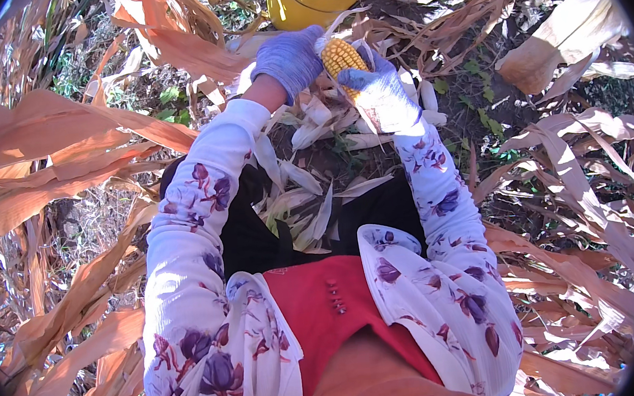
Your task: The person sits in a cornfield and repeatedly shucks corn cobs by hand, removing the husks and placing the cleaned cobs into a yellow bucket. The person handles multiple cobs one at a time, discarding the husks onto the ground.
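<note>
An ear of yellow corn [341, 58], its kernels bare on the side that shows, is in my gloved right hand [384, 91], which grips its lower part with the thumb across the kernels. My gloved left hand [291, 60] is closed beside the ear's upper end, close to pale husk; its fingertips are hidden, so what it grips cannot be told. Both gloves are knitted and bluish-purple. Strips of pale husk [357, 16] stick out around the ear's tip. Just beyond my hands stands a yellow plastic bucket [304, 5] with corn inside and a wire handle.
Loose husks [310, 127] lie on the soil between my hands and my dark-trousered legs. Long dry corn leaves [58, 125] reach in from the left, and more dry leaves [571, 162] crowd the right. Small green weeds [171, 106] grow among them.
</note>
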`<state>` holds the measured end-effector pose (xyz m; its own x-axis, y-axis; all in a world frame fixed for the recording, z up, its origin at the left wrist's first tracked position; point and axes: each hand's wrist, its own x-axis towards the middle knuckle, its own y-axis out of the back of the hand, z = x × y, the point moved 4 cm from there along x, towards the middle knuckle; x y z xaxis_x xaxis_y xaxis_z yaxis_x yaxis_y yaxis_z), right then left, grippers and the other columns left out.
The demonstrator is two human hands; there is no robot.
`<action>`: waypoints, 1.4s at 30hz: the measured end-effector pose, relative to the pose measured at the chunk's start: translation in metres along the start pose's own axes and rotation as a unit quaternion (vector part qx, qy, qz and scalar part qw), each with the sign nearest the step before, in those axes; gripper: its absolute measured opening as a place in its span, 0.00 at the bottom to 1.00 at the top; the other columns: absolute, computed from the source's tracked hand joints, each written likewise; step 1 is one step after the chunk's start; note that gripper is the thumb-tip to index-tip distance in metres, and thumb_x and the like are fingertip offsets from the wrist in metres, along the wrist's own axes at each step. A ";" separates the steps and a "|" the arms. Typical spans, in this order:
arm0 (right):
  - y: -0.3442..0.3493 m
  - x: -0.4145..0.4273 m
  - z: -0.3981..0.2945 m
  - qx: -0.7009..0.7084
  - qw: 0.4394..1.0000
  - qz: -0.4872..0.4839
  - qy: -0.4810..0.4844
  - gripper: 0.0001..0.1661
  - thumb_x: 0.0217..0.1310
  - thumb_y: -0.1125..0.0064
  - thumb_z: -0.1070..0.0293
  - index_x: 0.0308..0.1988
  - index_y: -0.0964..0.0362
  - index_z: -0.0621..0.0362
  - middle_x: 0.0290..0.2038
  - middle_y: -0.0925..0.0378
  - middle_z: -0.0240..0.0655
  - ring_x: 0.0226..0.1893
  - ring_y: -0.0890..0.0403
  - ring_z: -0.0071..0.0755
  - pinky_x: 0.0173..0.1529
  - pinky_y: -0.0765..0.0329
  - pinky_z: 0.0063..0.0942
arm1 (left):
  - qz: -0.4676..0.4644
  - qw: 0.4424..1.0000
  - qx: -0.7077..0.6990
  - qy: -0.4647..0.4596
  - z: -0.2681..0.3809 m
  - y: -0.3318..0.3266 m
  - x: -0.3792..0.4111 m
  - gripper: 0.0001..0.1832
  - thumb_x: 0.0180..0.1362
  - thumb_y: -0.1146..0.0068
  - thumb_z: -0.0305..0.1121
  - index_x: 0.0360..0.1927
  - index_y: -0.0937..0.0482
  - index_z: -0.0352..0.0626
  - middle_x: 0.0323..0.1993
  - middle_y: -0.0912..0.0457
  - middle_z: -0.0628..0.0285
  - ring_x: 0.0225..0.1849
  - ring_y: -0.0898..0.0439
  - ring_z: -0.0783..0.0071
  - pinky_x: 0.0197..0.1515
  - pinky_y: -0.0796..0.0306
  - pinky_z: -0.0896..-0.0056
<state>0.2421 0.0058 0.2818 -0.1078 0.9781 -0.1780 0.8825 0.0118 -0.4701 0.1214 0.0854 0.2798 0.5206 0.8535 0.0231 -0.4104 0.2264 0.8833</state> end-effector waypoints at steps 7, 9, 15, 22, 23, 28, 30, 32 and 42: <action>-0.001 0.010 0.001 -0.391 0.884 0.069 0.246 0.34 0.46 0.36 0.72 0.54 0.41 0.62 0.45 0.29 0.38 0.46 0.27 0.26 0.48 0.28 0.22 | -0.057 0.998 -0.007 0.019 -0.010 -0.013 0.016 0.17 0.51 0.47 0.46 0.37 0.25 0.44 0.35 0.21 0.50 0.40 0.22 0.53 0.43 0.30 0.59; 0.005 0.010 0.004 -0.283 0.937 0.074 0.191 0.30 0.49 0.38 0.73 0.52 0.39 0.63 0.45 0.29 0.36 0.44 0.27 0.26 0.49 0.29 0.23 | -0.034 0.998 0.019 0.058 -0.015 0.000 0.016 0.18 0.52 0.48 0.47 0.39 0.26 0.46 0.35 0.21 0.52 0.38 0.22 0.54 0.42 0.29 0.58; 0.010 0.019 0.021 -0.129 0.978 0.103 0.124 0.25 0.47 0.37 0.74 0.47 0.36 0.63 0.41 0.27 0.35 0.41 0.25 0.25 0.47 0.28 0.20 | -0.046 0.994 0.099 0.010 -0.021 0.005 0.016 0.18 0.52 0.49 0.48 0.41 0.26 0.50 0.34 0.20 0.54 0.38 0.21 0.55 0.41 0.29 0.58; 0.058 0.040 -0.011 -0.421 0.866 0.230 0.139 0.21 0.50 0.39 0.74 0.45 0.34 0.61 0.38 0.26 0.34 0.35 0.24 0.25 0.37 0.25 0.20 | -0.093 0.976 0.174 -0.094 -0.007 0.006 -0.007 0.12 0.51 0.51 0.39 0.39 0.24 0.50 0.36 0.20 0.55 0.40 0.21 0.56 0.41 0.29 0.56; 0.097 0.046 -0.008 -0.106 0.966 0.231 0.038 0.19 0.50 0.39 0.74 0.44 0.34 0.61 0.36 0.26 0.34 0.33 0.24 0.24 0.34 0.25 0.19 | -0.075 0.977 0.168 -0.104 -0.008 0.006 -0.006 0.12 0.51 0.51 0.39 0.38 0.24 0.51 0.35 0.20 0.55 0.39 0.21 0.55 0.41 0.29 0.56; 0.101 0.035 -0.036 -0.103 0.957 0.221 0.155 0.16 0.49 0.38 0.72 0.40 0.31 0.60 0.32 0.26 0.32 0.26 0.23 0.23 0.29 0.25 0.18 | -0.089 0.969 0.213 -0.089 -0.039 0.030 -0.013 0.14 0.48 0.44 0.44 0.37 0.25 0.50 0.30 0.20 0.54 0.35 0.20 0.54 0.38 0.28 0.56; 0.118 0.034 -0.040 -0.056 0.944 0.278 0.169 0.16 0.50 0.37 0.71 0.40 0.31 0.60 0.31 0.26 0.32 0.26 0.23 0.25 0.28 0.24 0.18 | -0.139 0.957 0.251 -0.046 -0.069 0.030 -0.013 0.18 0.47 0.43 0.46 0.40 0.26 0.52 0.30 0.19 0.56 0.35 0.20 0.54 0.39 0.28 0.58; 0.172 0.037 -0.047 0.007 0.910 0.359 0.206 0.15 0.55 0.42 0.64 0.42 0.32 0.56 0.32 0.24 0.38 0.23 0.22 0.30 0.25 0.24 0.20 | -0.134 0.962 0.235 -0.036 -0.112 0.024 -0.016 0.21 0.47 0.41 0.45 0.46 0.27 0.55 0.33 0.19 0.57 0.36 0.21 0.53 0.39 0.28 0.59; 0.121 0.040 -0.010 0.240 0.952 0.187 -0.030 0.30 0.58 0.56 0.41 0.45 0.34 0.58 0.32 0.24 0.39 0.22 0.25 0.36 0.23 0.27 0.31 | -0.332 0.854 0.305 0.261 -0.187 0.010 -0.063 0.56 0.32 0.30 0.52 0.65 0.50 0.58 0.65 0.44 0.58 0.66 0.43 0.56 0.65 0.57 0.41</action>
<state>0.3490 0.0484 0.2269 0.1347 0.8815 -0.4526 0.5555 -0.4454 -0.7022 -0.0558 0.1221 0.1997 0.0174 0.7604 -0.6492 0.3938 0.5916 0.7035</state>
